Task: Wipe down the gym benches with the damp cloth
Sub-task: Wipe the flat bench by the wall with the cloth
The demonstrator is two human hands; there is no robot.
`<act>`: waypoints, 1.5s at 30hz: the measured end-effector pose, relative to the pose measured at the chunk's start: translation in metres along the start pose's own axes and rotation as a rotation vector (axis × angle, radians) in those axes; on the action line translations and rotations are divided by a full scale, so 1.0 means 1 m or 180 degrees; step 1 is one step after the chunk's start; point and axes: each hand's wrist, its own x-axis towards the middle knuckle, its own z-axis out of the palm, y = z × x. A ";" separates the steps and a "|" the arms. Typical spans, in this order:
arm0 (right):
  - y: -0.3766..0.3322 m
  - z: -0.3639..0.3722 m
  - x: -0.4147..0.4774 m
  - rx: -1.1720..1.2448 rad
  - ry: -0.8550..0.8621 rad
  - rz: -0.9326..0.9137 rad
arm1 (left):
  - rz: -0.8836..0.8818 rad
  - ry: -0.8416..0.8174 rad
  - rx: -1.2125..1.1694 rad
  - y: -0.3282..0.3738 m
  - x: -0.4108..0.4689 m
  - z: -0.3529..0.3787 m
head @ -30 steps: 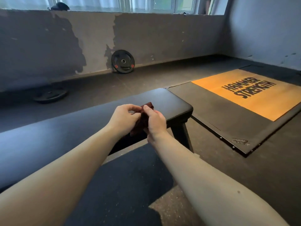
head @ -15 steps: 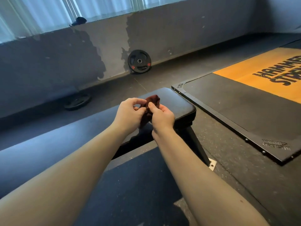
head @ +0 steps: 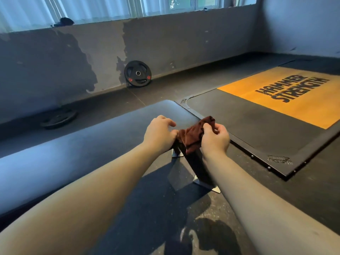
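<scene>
A dark brown cloth (head: pixel 193 134) is stretched between both hands just past the near right end of a long black padded bench (head: pixel 92 142). My left hand (head: pixel 159 133) pinches the cloth's left edge, over the bench's corner. My right hand (head: pixel 215 137) pinches the cloth's right side, with a corner of the cloth sticking up above the fingers. The cloth hangs in the air, off the bench pad. The bench's black metal leg (head: pixel 195 168) shows between my forearms.
A lifting platform (head: pixel 257 126) with an orange panel lies on the floor to the right. One weight plate (head: pixel 138 73) leans on the far wall; another plate (head: pixel 58 117) lies flat on the floor at left. Rubber flooring surrounds the bench.
My hands have moved apart and spread the bunched cloth out between them. The view has shifted, so the hands now sit at the bench's right end above its leg.
</scene>
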 end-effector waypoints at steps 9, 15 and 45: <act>0.018 -0.007 0.010 0.0034 0.0662 0.0310 | -0.0188 -0.0332 0.0415 -0.031 0.007 0.001; 0.041 0.001 0.011 -0.0058 0.0507 0.0362 | -0.0183 -0.0718 0.0227 -0.039 0.013 -0.009; 0.072 0.050 -0.009 -0.0064 0.0140 0.0044 | 0.0119 -0.0773 0.0235 -0.059 0.017 -0.008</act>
